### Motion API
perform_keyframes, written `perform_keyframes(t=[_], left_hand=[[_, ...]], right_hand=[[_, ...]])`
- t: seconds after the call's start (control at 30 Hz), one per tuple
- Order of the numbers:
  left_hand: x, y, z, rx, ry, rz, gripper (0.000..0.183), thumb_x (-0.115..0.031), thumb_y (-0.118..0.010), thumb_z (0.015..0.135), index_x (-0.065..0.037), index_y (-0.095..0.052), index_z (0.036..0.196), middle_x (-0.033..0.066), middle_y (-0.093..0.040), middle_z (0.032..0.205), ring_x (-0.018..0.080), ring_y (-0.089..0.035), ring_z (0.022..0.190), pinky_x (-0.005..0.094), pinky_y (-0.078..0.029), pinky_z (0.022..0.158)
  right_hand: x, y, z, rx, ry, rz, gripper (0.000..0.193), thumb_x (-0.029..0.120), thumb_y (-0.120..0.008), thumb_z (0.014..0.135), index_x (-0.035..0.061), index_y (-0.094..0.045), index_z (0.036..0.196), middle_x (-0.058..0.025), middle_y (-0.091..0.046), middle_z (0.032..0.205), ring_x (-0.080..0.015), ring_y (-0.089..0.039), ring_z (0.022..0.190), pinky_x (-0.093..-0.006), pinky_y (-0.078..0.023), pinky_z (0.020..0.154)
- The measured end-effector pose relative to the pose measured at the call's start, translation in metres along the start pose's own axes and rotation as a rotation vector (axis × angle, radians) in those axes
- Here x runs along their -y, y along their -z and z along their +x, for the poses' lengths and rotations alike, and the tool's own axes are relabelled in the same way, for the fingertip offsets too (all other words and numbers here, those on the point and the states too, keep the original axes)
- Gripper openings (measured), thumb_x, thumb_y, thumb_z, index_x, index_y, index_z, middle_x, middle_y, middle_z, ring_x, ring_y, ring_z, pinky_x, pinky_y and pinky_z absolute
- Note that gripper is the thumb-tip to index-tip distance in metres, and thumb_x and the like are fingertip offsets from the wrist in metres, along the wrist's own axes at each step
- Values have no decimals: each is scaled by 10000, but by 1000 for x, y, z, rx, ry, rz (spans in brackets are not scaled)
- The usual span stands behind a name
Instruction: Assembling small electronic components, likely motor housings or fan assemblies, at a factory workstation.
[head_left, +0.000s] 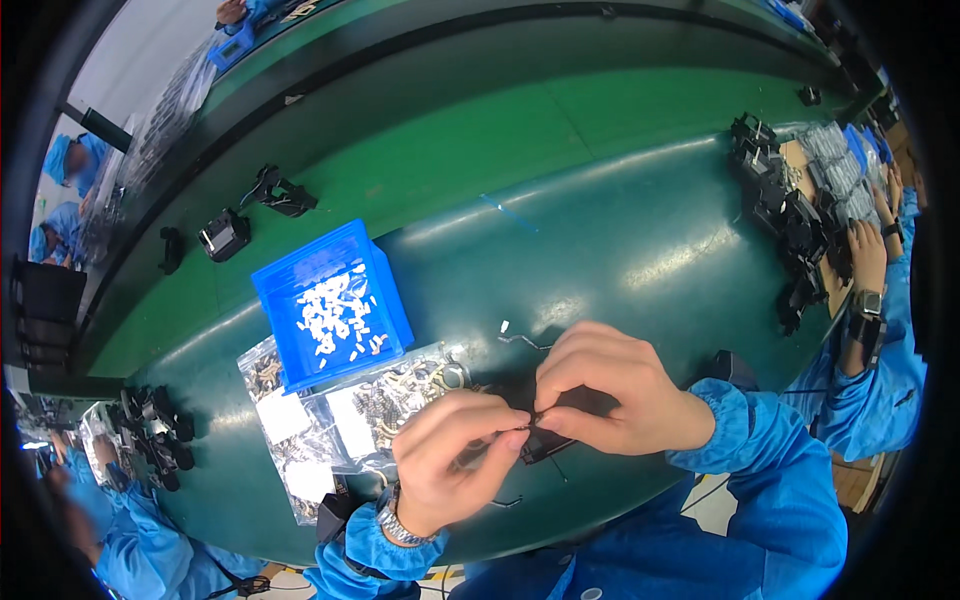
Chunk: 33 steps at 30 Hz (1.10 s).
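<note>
My left hand (pixel 450 450) and my right hand (pixel 622 395) meet above the near part of the green table. Thumb and forefinger are pinched together on each hand, fingertips almost touching. Whatever lies between them is small and dark, too small to make out. Beneath the fingers is a black part (pixel 545 442), largely covered by my hands. A thin wire with a white end (pixel 506 327) lies just beyond my right hand. Another short dark wire (pixel 508 502) rests nearer to me, right of my left wrist.
A blue bin (pixel 400 300) of small white pieces stands left of centre, by clear bags (pixel 385 405) of small metal parts. Black housings (pixel 225 235) sit on the green belt beyond. More black parts (pixel 800 240) are heaped at right, near a co-worker's hand (pixel 868 255).
</note>
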<state>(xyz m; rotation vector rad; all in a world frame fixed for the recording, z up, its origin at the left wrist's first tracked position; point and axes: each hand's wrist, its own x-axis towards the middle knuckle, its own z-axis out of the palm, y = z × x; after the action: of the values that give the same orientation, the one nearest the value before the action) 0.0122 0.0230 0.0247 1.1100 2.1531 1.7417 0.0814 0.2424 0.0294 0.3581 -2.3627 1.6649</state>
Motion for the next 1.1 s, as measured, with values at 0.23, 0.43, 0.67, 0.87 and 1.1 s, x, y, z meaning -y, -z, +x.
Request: perform_keyframes(t=[0.23,0.43,0.67,0.87,1.1], left_hand=[[2,2,2,-20,-276,186,245,-14,-930,721,-54,-827,940,52,-741,872,213,-699,671,316,-516,575],[8,4,2,39,-308,15,272,-51,-931,670,-65,-837,925,42,-773,902,200,-710,676,305,-498,572],[6,3,2,47,-271,-70,259,-82,-938,697,-71,-847,940,40,-786,910,194,-714,676,302,-485,571],[4,3,3,66,-251,-78,252,-81,-948,712,-72,-846,943,43,-785,892,189,-716,672,295,-470,552],[0,3,5,81,-154,-159,195,-40,-931,745,-65,-825,907,64,-783,884,194,-718,668,295,-494,562]], right_hand=[[-3,-1,-4,-68,245,-128,210,121,-912,799,106,-813,984,-35,-709,1056,-282,-648,968,-397,-556,816],[-4,2,-3,-44,309,-7,189,142,-923,774,116,-851,947,-16,-702,1031,-257,-629,928,-367,-547,779],[-7,2,-5,-49,284,44,183,158,-931,775,105,-843,926,-29,-702,1000,-259,-639,912,-366,-549,751],[-5,4,-3,-14,243,59,196,150,-936,785,86,-818,928,-43,-699,995,-274,-650,909,-381,-556,767],[-6,5,-1,22,229,74,212,126,-932,793,81,-812,962,-50,-694,991,-275,-651,909,-391,-552,781]])
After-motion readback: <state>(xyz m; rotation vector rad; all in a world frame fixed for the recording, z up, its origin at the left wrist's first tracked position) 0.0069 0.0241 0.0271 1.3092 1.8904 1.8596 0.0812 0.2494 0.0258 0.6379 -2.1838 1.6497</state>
